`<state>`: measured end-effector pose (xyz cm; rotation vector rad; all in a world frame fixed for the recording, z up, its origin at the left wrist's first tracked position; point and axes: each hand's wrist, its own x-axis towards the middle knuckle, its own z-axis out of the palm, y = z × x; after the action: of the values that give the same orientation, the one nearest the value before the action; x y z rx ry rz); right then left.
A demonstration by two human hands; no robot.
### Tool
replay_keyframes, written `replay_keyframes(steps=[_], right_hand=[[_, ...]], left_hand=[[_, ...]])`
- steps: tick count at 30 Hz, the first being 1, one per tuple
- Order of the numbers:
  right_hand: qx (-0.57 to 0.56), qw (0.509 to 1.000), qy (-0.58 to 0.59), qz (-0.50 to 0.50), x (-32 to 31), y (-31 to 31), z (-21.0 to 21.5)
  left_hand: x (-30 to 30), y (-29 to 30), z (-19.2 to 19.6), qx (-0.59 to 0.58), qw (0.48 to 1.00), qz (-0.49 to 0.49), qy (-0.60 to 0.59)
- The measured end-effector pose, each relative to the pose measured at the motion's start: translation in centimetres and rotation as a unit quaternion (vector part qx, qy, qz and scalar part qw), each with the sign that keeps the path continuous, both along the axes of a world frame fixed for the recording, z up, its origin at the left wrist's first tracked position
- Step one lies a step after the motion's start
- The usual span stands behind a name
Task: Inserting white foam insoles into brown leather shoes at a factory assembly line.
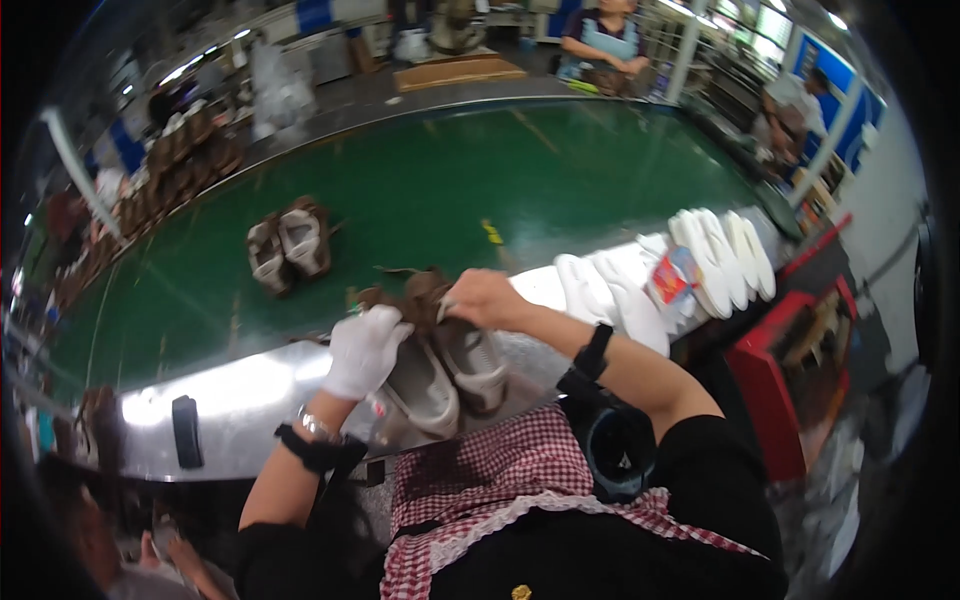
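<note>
A pair of brown shoes with pale linings stands in front of me, heels toward me, on the metal edge of the work table. My left hand, in a white glove, is closed at the side of the left shoe, its fingertips curled at the upper. My bare right hand pinches the upper of the right shoe near the tongue. A brown lace sticks out beyond the toes. Both shoe openings face up, and the hands partly hide the front parts.
Another brown pair rests on the green conveyor belt. White insoles lie in rows at my right, with a red and blue packet among them. A dark flat bar lies at left. Co-workers sit across the belt.
</note>
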<state>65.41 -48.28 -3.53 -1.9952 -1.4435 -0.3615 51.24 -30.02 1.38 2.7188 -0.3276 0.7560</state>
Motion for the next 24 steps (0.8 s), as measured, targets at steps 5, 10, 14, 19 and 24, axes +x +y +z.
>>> replay_keyframes(steps=[5,10,14,19,24], right_hand=[[0.057,0.996,-0.008,-0.067,-4.3,-7.4,-0.8],[-0.152,0.81,0.127,-0.552,-1.6,-22.7,-1.9],[-0.153,0.737,0.177,-0.634,-3.1,-25.8,-5.1],[-0.034,0.735,0.226,-0.638,-3.3,-26.4,-7.0],[0.044,0.748,0.303,-0.588,-3.9,-26.9,-7.8]], left_hand=[[-2.5,-5.1,2.5,0.017,0.999,0.005,-0.043],[0.0,-18.0,-0.7,-0.235,0.925,-0.07,0.29],[6.4,-24.0,-6.4,-0.33,0.835,-0.003,0.44],[9.7,-27.4,-11.1,-0.394,0.84,0.107,0.356],[9.9,-28.0,-9.1,-0.67,0.608,0.158,0.397]])
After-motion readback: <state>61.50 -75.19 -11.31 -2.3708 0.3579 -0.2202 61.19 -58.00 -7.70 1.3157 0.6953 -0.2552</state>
